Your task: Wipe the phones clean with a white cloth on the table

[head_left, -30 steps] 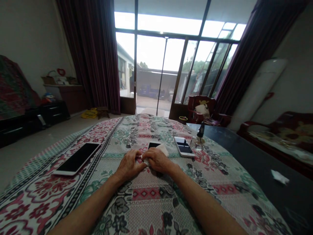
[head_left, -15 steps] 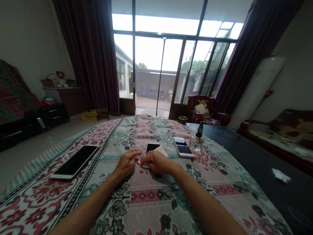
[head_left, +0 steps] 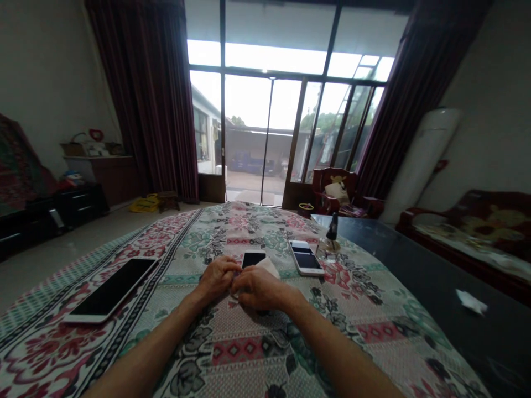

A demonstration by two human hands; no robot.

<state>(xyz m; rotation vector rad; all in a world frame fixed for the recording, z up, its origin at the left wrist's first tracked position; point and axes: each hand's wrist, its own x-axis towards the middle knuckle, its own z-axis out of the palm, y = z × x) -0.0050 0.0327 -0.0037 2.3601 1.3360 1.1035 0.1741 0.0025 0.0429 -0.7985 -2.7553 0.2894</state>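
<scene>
In the head view, your hands meet near the middle of the frame, low over the worktop. The small phone lies there, partly covered by your right hand. This hand has its grip closed on the white cloth, whose loose corner rises behind the knuckles. Your left hand is curled just beside the phone; whether its grip holds the edge, I cannot tell.

For handling the cloth well, I would advise keeping it flat under the fingertips, with light and even pressure, and folding in the loose corner, because it hides the screen. The left fingers could steady the phone by its sides, away from the glass.

As for containers, right of centre a clear bottle with a black top stands upright, near the white phone; how much is inside, I cannot tell.
</scene>
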